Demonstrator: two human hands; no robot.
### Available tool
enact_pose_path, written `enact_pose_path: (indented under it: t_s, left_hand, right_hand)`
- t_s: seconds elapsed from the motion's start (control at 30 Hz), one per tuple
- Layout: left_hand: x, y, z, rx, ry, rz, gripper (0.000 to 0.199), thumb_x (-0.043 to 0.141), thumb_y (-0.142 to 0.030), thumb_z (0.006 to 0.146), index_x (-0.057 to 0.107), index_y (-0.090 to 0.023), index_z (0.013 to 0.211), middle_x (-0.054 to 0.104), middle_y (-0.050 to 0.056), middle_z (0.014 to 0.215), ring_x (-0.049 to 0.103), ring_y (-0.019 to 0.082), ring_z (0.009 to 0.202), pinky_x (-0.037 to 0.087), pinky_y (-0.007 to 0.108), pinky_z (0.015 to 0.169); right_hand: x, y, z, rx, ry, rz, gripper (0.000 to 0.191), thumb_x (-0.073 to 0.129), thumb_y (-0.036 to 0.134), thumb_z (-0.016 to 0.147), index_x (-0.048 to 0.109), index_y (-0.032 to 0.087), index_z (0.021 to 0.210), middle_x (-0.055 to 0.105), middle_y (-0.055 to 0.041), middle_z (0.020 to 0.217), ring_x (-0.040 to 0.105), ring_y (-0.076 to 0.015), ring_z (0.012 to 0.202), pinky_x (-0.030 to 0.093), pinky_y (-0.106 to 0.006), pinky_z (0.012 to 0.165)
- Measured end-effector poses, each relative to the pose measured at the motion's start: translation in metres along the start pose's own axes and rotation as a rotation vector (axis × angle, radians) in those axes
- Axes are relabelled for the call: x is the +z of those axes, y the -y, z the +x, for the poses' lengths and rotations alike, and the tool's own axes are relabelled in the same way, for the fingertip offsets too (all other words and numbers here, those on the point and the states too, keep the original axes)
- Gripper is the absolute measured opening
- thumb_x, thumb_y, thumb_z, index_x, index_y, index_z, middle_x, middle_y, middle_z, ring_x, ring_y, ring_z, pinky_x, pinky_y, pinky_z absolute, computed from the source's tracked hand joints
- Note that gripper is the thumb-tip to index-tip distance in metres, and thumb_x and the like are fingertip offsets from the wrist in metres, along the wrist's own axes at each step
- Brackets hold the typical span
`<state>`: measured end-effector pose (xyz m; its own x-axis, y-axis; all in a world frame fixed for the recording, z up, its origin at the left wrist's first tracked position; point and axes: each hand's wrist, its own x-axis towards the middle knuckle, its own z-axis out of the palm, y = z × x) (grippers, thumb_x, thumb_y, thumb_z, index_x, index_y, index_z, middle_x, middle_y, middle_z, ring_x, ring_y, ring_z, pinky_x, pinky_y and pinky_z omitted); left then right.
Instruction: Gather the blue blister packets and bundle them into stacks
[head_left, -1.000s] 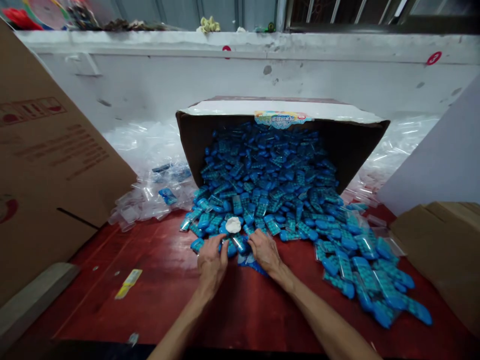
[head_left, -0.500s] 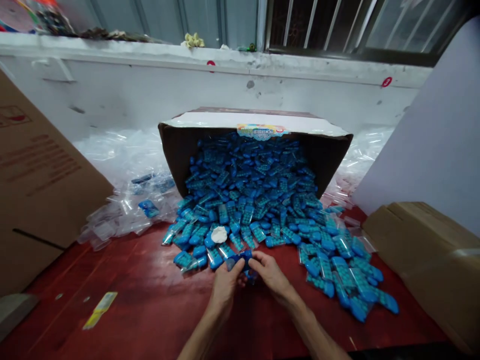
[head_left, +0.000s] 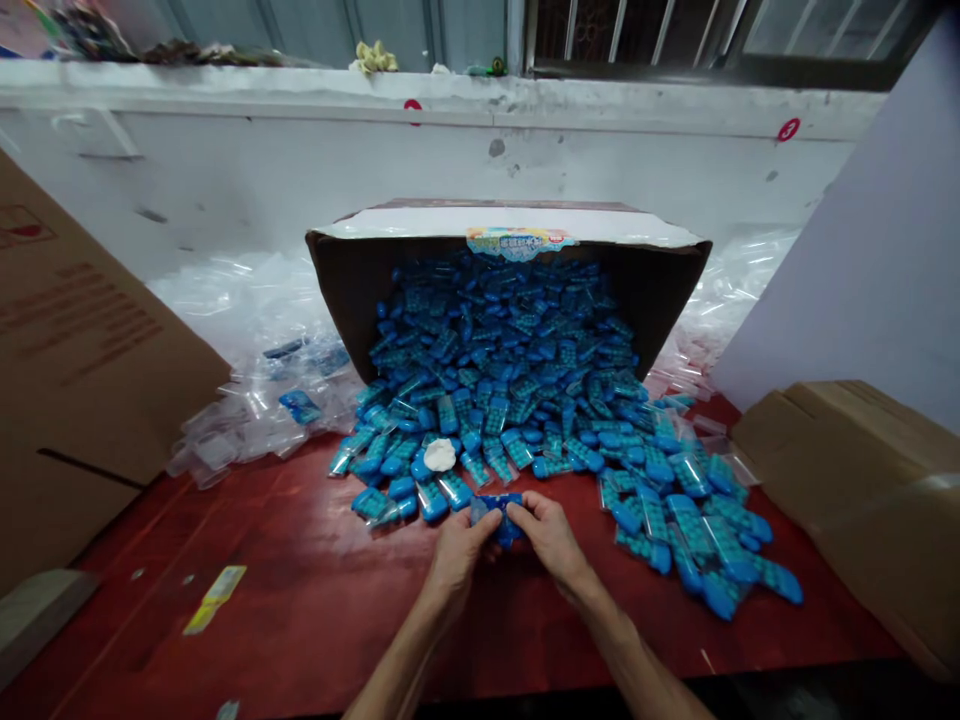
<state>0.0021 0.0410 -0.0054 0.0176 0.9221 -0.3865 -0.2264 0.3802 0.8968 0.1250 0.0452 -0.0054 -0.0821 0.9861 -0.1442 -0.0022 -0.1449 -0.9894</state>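
A small dark blue packet (head_left: pixel 501 508) is pinched between both hands above the red table (head_left: pixel 300 590). My left hand (head_left: pixel 463 540) grips its left side, thumb on top. Its right side is in the fingers of my right hand (head_left: pixel 549 532). Just beyond the hands, many blue-capped clear packs with teal beads (head_left: pixel 517 400) spill out of a cardboard box (head_left: pixel 667 290) lying on its side. A crumpled white piece (head_left: pixel 439 455) rests on the near packs.
Clear plastic sleeves (head_left: pixel 255 400) are heaped at the left, with a blue packet (head_left: pixel 300 406) on them. Cardboard boxes stand at the left (head_left: pixel 90 360) and right (head_left: pixel 855 500). A yellow and white label (head_left: pixel 215 599) lies on the table at front left.
The dark blue packet is now held flatter and more spread out between my hands. My right hand has shifted slightly right. The whole view has tilted a little.
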Motion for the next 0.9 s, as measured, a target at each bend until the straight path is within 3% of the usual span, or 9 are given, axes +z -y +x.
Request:
enact_pose_path:
  t_s: [0.23, 0.33, 0.4, 0.47, 0.53, 0.57, 0.67, 0.8, 0.9]
  left_hand:
    - [0.003, -0.004, 0.0, -0.018, 0.031, -0.08, 0.028, 0.064, -0.038, 0.061, 0.055, -0.011, 0.062, 0.054, 0.0, 0.047, 0.047, 0.009, 0.039, 0.034, 0.02, 0.037]
    - [-0.001, -0.013, -0.004, -0.122, 0.16, -0.199, 0.027, 0.063, -0.035, 0.063, 0.057, -0.011, 0.075, 0.061, 0.004, 0.062, 0.054, 0.011, 0.047, 0.038, 0.02, 0.041]
    - [-0.005, -0.017, -0.008, -0.169, 0.167, -0.228, 0.025, 0.063, -0.032, 0.065, 0.057, -0.011, 0.076, 0.062, 0.005, 0.064, 0.054, 0.011, 0.047, 0.039, 0.019, 0.041]
    - [-0.009, -0.019, -0.01, -0.182, 0.114, -0.222, 0.023, 0.062, -0.031, 0.066, 0.055, -0.011, 0.073, 0.061, 0.004, 0.058, 0.053, 0.01, 0.044, 0.037, 0.018, 0.038]
    - [-0.012, -0.019, -0.011, -0.18, 0.074, -0.213, 0.022, 0.06, -0.032, 0.068, 0.053, -0.012, 0.071, 0.059, 0.002, 0.053, 0.052, 0.01, 0.041, 0.036, 0.018, 0.036]
    - [-0.013, -0.019, -0.012, -0.184, 0.066, -0.21, 0.021, 0.059, -0.032, 0.069, 0.051, -0.012, 0.07, 0.058, 0.002, 0.051, 0.052, 0.01, 0.04, 0.035, 0.017, 0.035]
    - [-0.016, -0.019, -0.015, -0.23, 0.048, -0.217, 0.021, 0.056, -0.034, 0.071, 0.049, -0.014, 0.068, 0.057, 0.002, 0.048, 0.051, 0.009, 0.038, 0.034, 0.016, 0.033]
    - [-0.023, -0.018, -0.019, -0.323, 0.045, -0.276, 0.019, 0.057, -0.031, 0.071, 0.048, -0.015, 0.072, 0.058, 0.0, 0.048, 0.051, 0.008, 0.037, 0.036, 0.015, 0.033]
    - [-0.029, -0.014, -0.021, -0.35, 0.06, -0.309, 0.018, 0.059, -0.029, 0.07, 0.047, -0.016, 0.073, 0.057, -0.001, 0.048, 0.052, 0.008, 0.038, 0.037, 0.015, 0.034]
  right_hand:
    - [0.007, -0.006, 0.002, -0.109, -0.102, -0.169, 0.034, 0.047, 0.042, 0.074, 0.04, 0.018, 0.052, 0.035, 0.0069, 0.047, 0.033, -0.0065, 0.045, 0.027, -0.018, 0.042]
    - [0.002, 0.001, 0.005, -0.096, -0.001, -0.187, 0.036, 0.039, 0.046, 0.078, 0.045, 0.017, 0.059, 0.04, 0.0059, 0.05, 0.037, -0.007, 0.045, 0.03, -0.018, 0.042]
    - [-0.004, 0.01, 0.012, -0.118, 0.072, -0.332, 0.042, 0.03, 0.046, 0.082, 0.049, 0.015, 0.062, 0.045, 0.004, 0.051, 0.043, -0.0084, 0.047, 0.033, -0.018, 0.044]
    - [-0.01, 0.021, 0.023, -0.175, 0.082, -0.52, 0.043, 0.028, 0.044, 0.084, 0.054, 0.015, 0.066, 0.053, 0.001, 0.059, 0.05, -0.011, 0.057, 0.037, -0.02, 0.052]
    - [-0.012, 0.031, 0.039, -0.2, -0.002, -0.627, 0.028, 0.039, 0.039, 0.082, 0.056, 0.017, 0.081, 0.057, -0.0027, 0.081, 0.053, -0.0149, 0.078, 0.038, -0.022, 0.066]
    - [-0.01, 0.034, 0.047, -0.194, -0.092, -0.908, 0.023, 0.042, 0.037, 0.081, 0.054, 0.02, 0.092, 0.056, -0.0038, 0.091, 0.052, -0.0162, 0.085, 0.038, -0.024, 0.07]
    - [-0.002, 0.038, 0.07, -0.134, -0.139, -1.066, 0.031, 0.053, 0.026, 0.075, 0.048, 0.019, 0.104, 0.051, -0.0114, 0.103, 0.051, -0.0233, 0.093, 0.038, -0.031, 0.074]
    - [0.002, 0.034, 0.081, -0.075, -0.11, -1.08, 0.028, 0.048, 0.015, 0.075, 0.049, 0.015, 0.102, 0.051, -0.0166, 0.104, 0.054, -0.0254, 0.09, 0.038, -0.034, 0.073]
    - [-0.01, 0.034, 0.078, -0.036, -0.084, -1.046, 0.026, 0.047, 0.013, 0.071, 0.051, 0.013, 0.097, 0.056, -0.016, 0.096, 0.055, -0.027, 0.09, 0.038, -0.036, 0.073]
